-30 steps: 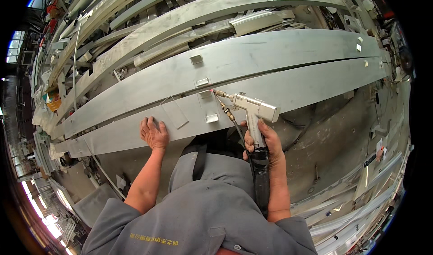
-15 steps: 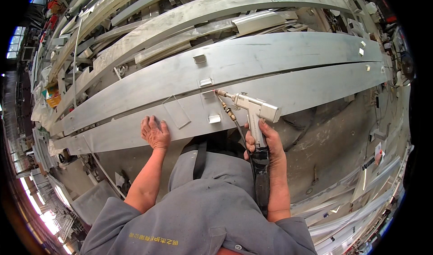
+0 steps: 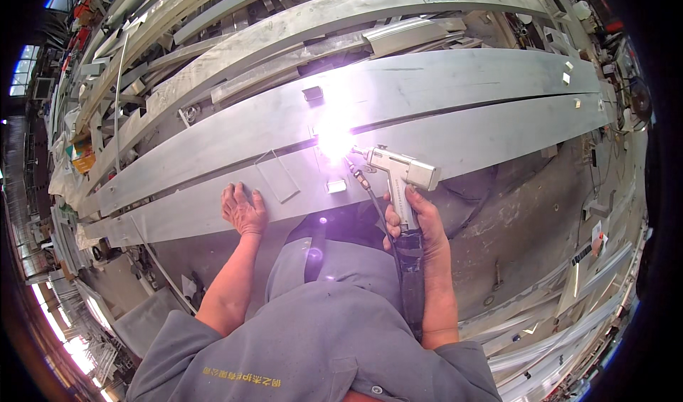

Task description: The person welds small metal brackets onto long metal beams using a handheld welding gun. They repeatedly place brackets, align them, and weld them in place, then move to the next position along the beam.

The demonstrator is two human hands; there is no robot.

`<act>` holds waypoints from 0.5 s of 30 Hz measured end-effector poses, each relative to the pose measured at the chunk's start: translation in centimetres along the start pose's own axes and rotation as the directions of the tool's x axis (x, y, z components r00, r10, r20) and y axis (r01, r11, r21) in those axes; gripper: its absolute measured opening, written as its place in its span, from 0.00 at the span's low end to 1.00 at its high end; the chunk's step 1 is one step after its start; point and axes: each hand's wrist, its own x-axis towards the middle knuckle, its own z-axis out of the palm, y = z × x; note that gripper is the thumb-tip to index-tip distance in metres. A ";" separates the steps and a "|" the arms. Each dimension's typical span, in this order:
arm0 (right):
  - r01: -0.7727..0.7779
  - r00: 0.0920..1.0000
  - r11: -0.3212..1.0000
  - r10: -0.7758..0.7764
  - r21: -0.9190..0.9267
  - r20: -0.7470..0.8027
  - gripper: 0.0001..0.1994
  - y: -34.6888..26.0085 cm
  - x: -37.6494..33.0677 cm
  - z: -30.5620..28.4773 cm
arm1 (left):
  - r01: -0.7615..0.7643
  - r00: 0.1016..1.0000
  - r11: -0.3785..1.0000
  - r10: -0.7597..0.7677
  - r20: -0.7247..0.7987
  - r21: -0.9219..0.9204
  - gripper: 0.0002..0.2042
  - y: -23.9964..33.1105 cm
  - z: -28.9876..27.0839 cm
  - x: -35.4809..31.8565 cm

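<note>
You are in a metal workshop. Your right hand (image 3: 420,218) grips a welding gun (image 3: 409,171), and a white-violet flash (image 3: 334,140) glares at its tip, just beyond and between your hands. Your left hand (image 3: 244,210) rests on a long gray metal plate (image 3: 455,135); a second plate (image 3: 455,75) lies alongside it, farther from you. Beyond both hands, long metal beams (image 3: 284,35) lie heaped in rough rows. To the right of your right hand spreads a scuffed, stained floor (image 3: 526,203), and past your right forearm lie shiny metal strips (image 3: 548,352). Far out beyond your left hand, to the left, a paned window (image 3: 27,64) shows bright.
</note>
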 end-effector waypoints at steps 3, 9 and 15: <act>-0.002 1.000 1.000 0.002 0.000 0.001 0.24 0.3 0.0 -0.3 | 0.007 1.000 1.000 -0.007 0.006 -0.001 0.26 0.0 -0.1 0.1; -0.003 1.000 0.999 0.003 0.040 0.004 0.25 1.0 -0.5 -0.8 | -0.001 1.000 1.000 0.001 -0.014 -0.016 0.26 0.2 -0.2 0.0; 0.071 0.987 0.990 -0.088 0.122 0.133 0.28 3.1 -1.4 -1.7 | -0.011 0.999 1.000 0.011 -0.034 0.008 0.25 0.0 0.0 0.0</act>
